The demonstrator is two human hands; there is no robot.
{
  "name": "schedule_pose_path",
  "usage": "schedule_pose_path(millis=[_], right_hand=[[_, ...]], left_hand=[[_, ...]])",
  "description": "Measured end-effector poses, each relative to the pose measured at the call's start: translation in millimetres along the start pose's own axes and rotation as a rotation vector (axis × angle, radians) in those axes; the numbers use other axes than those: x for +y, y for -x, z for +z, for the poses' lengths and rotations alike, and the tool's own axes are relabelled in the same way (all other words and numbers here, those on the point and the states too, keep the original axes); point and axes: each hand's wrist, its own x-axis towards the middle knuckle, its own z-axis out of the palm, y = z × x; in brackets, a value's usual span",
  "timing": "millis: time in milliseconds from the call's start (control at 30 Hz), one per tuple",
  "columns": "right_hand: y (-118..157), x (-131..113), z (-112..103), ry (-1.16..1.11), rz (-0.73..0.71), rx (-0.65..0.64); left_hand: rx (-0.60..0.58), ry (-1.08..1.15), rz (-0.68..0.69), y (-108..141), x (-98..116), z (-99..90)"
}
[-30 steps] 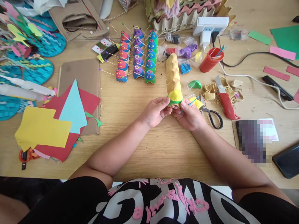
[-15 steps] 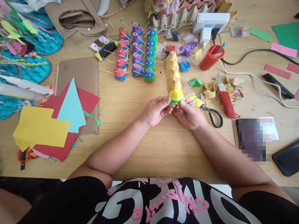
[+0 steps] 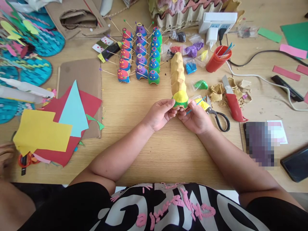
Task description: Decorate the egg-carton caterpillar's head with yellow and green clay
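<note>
A tan egg-carton strip [image 3: 178,72] points away from me, its near cup covered with yellow clay [image 3: 180,95] above a green clay band [image 3: 180,104]. My left hand [image 3: 158,116] pinches the near cup's left side between thumb and fingers. On the other side my right hand [image 3: 197,118] has its thumb and fingers closed on the same cup. A thin blue stick [image 3: 201,100] passes by the right fingers; I cannot tell whether they hold it. Beyond the hands stand rows of finished caterpillars in red [image 3: 123,75], purple [image 3: 141,72] and blue-green [image 3: 153,77].
Scissors [image 3: 225,123], a red-handled knife [image 3: 234,106] and carton scraps [image 3: 216,92] lie at right, below a red cup [image 3: 215,60]. Colored paper [image 3: 45,131] covers cardboard [image 3: 77,69] at left. Another person's hand [image 3: 6,155] is at the left edge.
The near cup has tipped slightly, so more of its green band shows. My right thumb has shifted a little to the right. Another person's hand has come in at the left edge.
</note>
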Motion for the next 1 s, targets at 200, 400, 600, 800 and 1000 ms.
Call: schedule_pose_path(millis=[200, 400, 600, 800, 1000], right_hand=[[0.7, 2.5, -1.1, 0.037, 0.011, 0.029], [0.9, 5.8, 1.6, 0.034, -0.031, 0.059], [1.5, 4.4, 6.2, 0.049, -0.090, 0.091], [2.1, 3.3, 5.4, 0.057, -0.069, 0.081], [3.7, 0.6, 5.2, 0.038, -0.007, 0.045]], left_hand=[[0.007, -0.019, -0.001, -0.3, -0.9, -1.2], [0.058, -0.051, -0.022, 0.3, -0.3, 2.1], [0.064, -0.031, -0.019, 1.5, -0.2, 4.0], [0.065, -0.020, -0.009, 0.6, -1.0, 1.5], [0.068, -0.030, 0.000, -1.0, -2.1, -1.5]])
